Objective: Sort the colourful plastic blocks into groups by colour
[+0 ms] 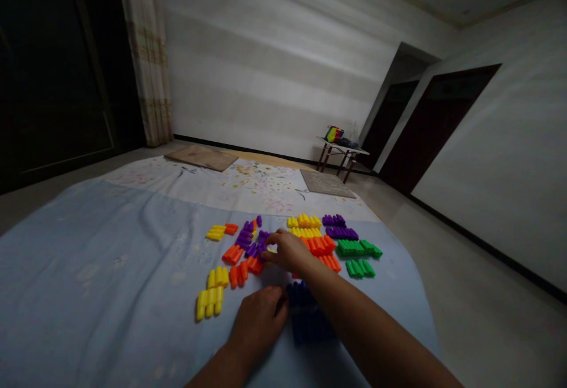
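While the left hand (261, 314) rests nearest on the pale-blue floral cloth (133, 270), its fingers curled and any contents hidden, a dark-blue bank of ridged plastic pieces (310, 326) lies just beside it, partly beneath the right forearm (354, 311). The left hand's low position probably steadies the wearer. To its left lie bright-yellow, finger-shaped plastic pieces (210, 302). Beyond, the right hand (287, 249) bends thumb and forefinger around small purple plastic pieces (262, 239); whether it grips one cannot be told. Its arched posture presumably leaves neighbouring orange plastic pieces (239, 274) undisturbed. Right of it stand orange rows (325, 246) and green rows (354, 249), with yellow rows (305, 221) and purple rows (341, 232) behind, apparently banked by colour to keep like with like. Farthest, a small table (361, 152) bears a multicoloured bag (333, 134).
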The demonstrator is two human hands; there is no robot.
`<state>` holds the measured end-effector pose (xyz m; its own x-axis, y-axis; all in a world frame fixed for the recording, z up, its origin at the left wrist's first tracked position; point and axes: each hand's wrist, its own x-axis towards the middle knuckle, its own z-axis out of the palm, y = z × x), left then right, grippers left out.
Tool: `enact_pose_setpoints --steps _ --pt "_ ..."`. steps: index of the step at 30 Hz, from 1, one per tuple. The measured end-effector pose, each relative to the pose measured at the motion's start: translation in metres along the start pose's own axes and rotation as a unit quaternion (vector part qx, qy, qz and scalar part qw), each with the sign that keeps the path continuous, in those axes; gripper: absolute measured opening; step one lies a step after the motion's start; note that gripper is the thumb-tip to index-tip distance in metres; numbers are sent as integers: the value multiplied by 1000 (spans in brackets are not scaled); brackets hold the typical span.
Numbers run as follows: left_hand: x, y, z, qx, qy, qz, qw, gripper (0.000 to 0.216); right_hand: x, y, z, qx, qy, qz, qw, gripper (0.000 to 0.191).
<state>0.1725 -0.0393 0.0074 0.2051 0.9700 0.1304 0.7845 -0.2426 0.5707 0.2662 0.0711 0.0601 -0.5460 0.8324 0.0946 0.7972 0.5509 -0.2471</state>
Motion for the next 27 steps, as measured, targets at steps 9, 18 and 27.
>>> enact_pose_setpoints --steps 9,18,27 --pt "2 -1 -4 -40 -22 -27 999 26 3 -17 9 -78 -30 51 995 38" --pt "7 2 -13 -145 -22 -64 987 29 -6 59 -59 -7 110 173 979 34" --pt "10 1 -12 -150 -40 -86 984 29 -24 177 -78 -67 98 368 922 30"
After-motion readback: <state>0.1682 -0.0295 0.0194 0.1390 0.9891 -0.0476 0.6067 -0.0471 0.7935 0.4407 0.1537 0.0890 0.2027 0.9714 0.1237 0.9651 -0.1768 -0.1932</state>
